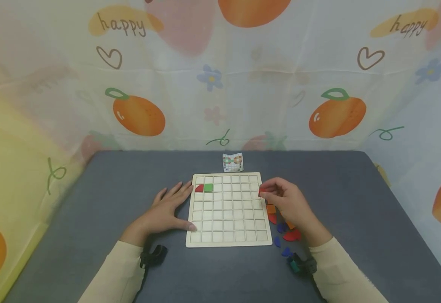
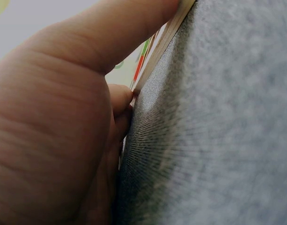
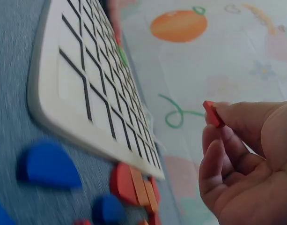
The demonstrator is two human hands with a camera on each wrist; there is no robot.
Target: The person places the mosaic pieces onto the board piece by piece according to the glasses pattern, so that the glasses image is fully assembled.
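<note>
A pale wooden grid board [image 1: 228,245] lies flat on the table. In its upper left cells sit a red piece with a curved side [image 1: 199,188] and a green square [image 1: 208,187]. My left hand [image 1: 167,212] is spread along the board's left edge, its thumb resting on the lower left rim and its fingertips touching near the upper left. Between thumb and fingers, my right hand [image 1: 290,202] pinches a small red piece [image 3: 213,114]. In the head view this hand is over the board's upper right edge; part of the piece is hidden by the fingers.
Right of the board lie several loose pieces: orange squares [image 1: 271,209], red curved pieces [image 1: 292,235] and blue curved pieces [image 3: 48,164]. Some are partly hidden under the right hand. A small printed pattern card [image 1: 233,162] lies behind the board, near a patterned cloth backdrop [image 1: 228,105].
</note>
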